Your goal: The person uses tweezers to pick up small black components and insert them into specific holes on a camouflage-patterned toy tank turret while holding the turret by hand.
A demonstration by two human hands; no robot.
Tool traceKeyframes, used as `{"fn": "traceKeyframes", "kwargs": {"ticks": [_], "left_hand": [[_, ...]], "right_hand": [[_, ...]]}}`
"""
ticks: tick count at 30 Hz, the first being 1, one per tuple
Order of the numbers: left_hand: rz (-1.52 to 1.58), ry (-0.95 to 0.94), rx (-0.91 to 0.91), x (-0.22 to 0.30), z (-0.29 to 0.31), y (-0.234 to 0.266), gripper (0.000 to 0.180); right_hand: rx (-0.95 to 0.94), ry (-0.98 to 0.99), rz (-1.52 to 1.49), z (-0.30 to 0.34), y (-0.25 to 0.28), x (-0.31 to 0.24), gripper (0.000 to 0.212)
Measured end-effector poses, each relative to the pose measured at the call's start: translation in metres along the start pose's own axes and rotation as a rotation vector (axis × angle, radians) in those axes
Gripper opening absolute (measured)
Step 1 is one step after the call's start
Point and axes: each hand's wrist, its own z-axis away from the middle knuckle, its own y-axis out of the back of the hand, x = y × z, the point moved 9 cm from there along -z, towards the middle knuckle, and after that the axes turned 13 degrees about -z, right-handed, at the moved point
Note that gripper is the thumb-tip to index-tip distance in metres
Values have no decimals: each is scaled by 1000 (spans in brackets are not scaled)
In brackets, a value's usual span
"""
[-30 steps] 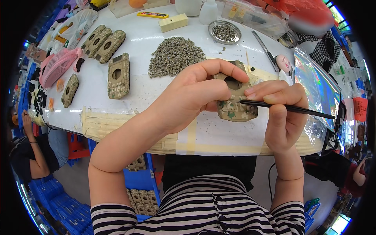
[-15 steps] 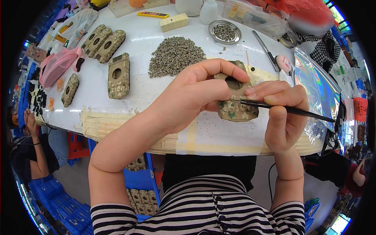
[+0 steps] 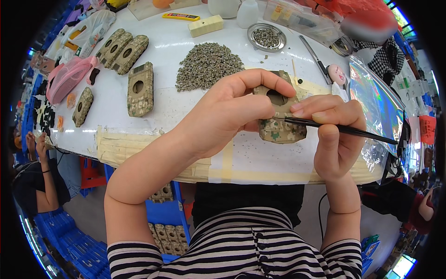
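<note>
A camouflage-patterned model tank hull (image 3: 284, 133) with a round hole in its top is gripped by my left hand (image 3: 227, 109), fingers curled over its far and left sides. Black pointed tweezers (image 3: 362, 133) lie between the fingers and thumb of my right hand (image 3: 343, 132). Their tip touches or hovers just over the hull's top, close to my left thumb; whether anything tiny is pinched there is too small to tell. Beyond my left hand spreads a heap of small grey-brown parts (image 3: 209, 67).
More hulls (image 3: 141, 89) stand to the left, near a pink mesh pouch (image 3: 69, 80). A round metal dish (image 3: 267, 37) of small parts, a utility knife (image 3: 181, 17), a pale block (image 3: 206, 26) and a dark pen-like tool (image 3: 316, 59) lie farther back. A co-worker's hands (image 3: 41, 146) show far left.
My hands, the hull and the tweezers are almost still. At the far left, the co-worker's hands have shifted, and a second one now shows.
</note>
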Motion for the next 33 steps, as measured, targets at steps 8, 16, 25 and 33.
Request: {"fn": "traceKeyframes", "kwargs": {"ticks": [8,16,25,33], "left_hand": [[60,17,-19,0,0,-2,39],[61,19,-14,-1,-1,-2,39],[68,14,-13,0,-1,-2,39],[64,20,-14,-1,-1,-2,39]], "right_hand": [[-1,9,-37,0,0,-1,14],[-7,6,-24,1,0,0,14],[-13,11,-13,0,0,-1,14],[-7,14,-24,0,0,0,15]]}}
